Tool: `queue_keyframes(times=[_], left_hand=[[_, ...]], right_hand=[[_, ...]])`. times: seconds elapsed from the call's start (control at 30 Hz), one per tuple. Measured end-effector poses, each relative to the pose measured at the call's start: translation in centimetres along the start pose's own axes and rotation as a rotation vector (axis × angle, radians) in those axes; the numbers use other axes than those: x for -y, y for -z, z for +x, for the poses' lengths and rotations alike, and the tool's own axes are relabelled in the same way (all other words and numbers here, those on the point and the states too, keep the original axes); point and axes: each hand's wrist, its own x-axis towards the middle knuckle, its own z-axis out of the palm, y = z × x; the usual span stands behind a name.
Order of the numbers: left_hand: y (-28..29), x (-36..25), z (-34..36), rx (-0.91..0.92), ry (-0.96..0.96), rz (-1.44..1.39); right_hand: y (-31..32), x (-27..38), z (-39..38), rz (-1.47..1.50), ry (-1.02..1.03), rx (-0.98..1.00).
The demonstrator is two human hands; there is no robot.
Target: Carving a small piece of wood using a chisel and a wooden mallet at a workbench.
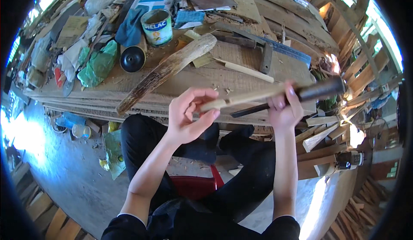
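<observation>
My left hand [189, 115] grips the near end of a pale wooden strip [245, 96] with a small notch in it, thumb along its tip. My right hand [285, 108] is closed on a dark-handled tool [320, 89], its narrow dark blade pointing left below the strip; the strip's other end lies at my right fingers, slightly blurred. Just beyond my hands, a rough barked stick [165, 72] lies across the plank bench [284, 70], with a thin pale stick [241, 71] and a hand saw [266, 57] to its right.
Further back are an open tin [156, 31], a round black object [132, 59], a blue ruler [292, 50], blue cloth [131, 27] and green plastic [97, 65]. A red seat [193, 188] is under my crossed legs. Wooden offcuts [320, 136] crowd the right side.
</observation>
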Motion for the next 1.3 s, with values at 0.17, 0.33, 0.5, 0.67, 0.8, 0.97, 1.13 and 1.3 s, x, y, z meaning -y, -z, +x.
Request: queue_keyframes(times=[0.17,0.33,0.5,0.67,0.8,0.97,1.13,1.3], left_hand=[[1.6,-2.5,-2.3,0.048,-0.277,0.125],[2.4,-2.8,-3.5,0.126,-0.483,0.051],[2.6,-3.0,-4.5,0.049,-0.441,0.166],[2.8,-2.4,-4.8,-0.071,-0.253,0.122],[2.7,-1.3,-4.6,-0.134,-0.176,0.054],[3.1,0.3,-4.8,-0.169,-0.105,0.171],[3.1,1.8,-4.1,-0.1,-0.284,0.444],[3.4,5.7,1.1,-0.224,-0.348,0.573]], right_hand=[[-0.4,-0.2,-4.6,-0.02,0.231,0.26],[-0.2,-1.6,-6.9,-0.136,0.308,0.144],[-0.4,-2.3,-7.0,-0.198,0.165,-0.021],[-0.9,-2.9,-6.8,-0.225,0.224,-0.074],[-0.7,-3.2,-6.7,-0.514,0.369,-0.115],[-0.1,-3.5,-6.3,-0.615,0.295,-0.162],[-1.2,-3.3,-5.1,-0.402,0.151,-0.359],[-2.5,0.0,-2.2,-0.184,0.192,-0.659]])
